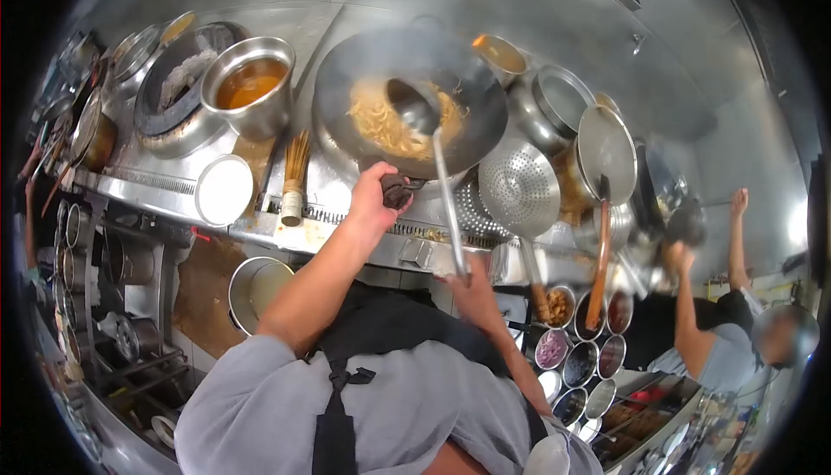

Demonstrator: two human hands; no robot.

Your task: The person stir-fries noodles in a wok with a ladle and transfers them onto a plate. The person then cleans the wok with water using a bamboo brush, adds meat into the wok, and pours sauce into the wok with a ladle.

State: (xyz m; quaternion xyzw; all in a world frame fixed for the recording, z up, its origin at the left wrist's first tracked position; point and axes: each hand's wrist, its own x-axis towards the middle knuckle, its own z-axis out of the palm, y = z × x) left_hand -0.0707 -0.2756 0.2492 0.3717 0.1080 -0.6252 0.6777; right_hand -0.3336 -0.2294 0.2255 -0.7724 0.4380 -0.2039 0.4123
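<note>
A large dark wok [333, 98] sits on the stove with pale noodles or strips of food [374, 120] steaming inside. My left hand [376, 198] is closed around a dark cloth [397, 192] at the wok's near handle. My right hand [474, 293] grips the end of a long metal ladle [446, 185], whose bowl rests over the food in the wok. A perforated metal strainer [519, 185] lies just right of the wok. Left of the wok's handle is a bamboo brush [294, 176].
A pot of orange liquid [251, 85] and a white lid or plate [223, 190] are on the left. Several small ingredient tins [580, 362] are at the lower right. Another person [710, 354] works at the far right. A bucket [260, 293] stands below the stove edge.
</note>
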